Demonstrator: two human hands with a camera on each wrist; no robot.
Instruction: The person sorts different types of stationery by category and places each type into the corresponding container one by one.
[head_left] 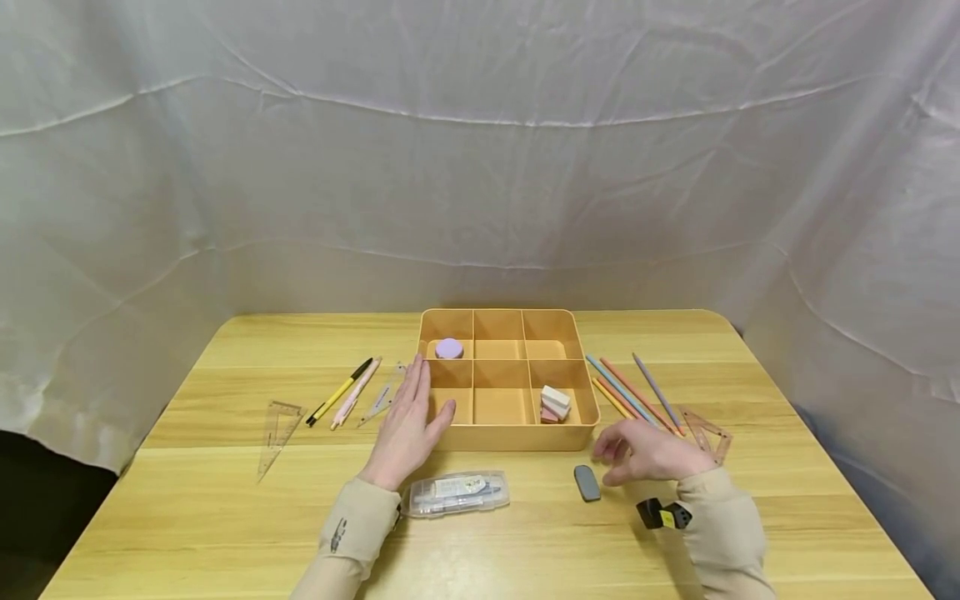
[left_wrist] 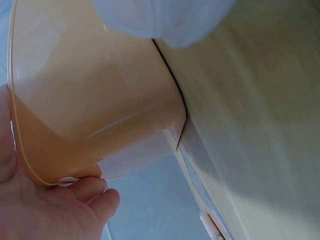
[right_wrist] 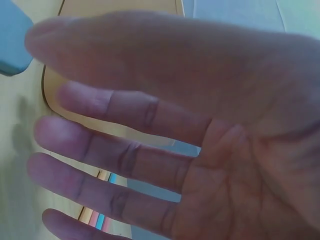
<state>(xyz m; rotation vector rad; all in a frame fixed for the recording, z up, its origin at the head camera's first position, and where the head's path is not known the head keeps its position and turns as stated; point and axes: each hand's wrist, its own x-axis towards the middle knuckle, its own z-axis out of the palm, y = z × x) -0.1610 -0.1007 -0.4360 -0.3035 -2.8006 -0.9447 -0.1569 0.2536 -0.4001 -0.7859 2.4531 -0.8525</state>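
"Tray part filled?"

"Partly, by the look: purple disc in the back-left bay, erasers in the front-right."

"And left outside?"

"Grey eraser, on the table near the tray's front; also case, pens, pencils, set squares."

"Holding anything?"

"Not in the right hand: loosely curved just beside the grey eraser, thumb apart from fingers; whether brushing it, hard to tell. With the left hand, just resting on the tray's left rim, fingers nearly straight, thumb spread."
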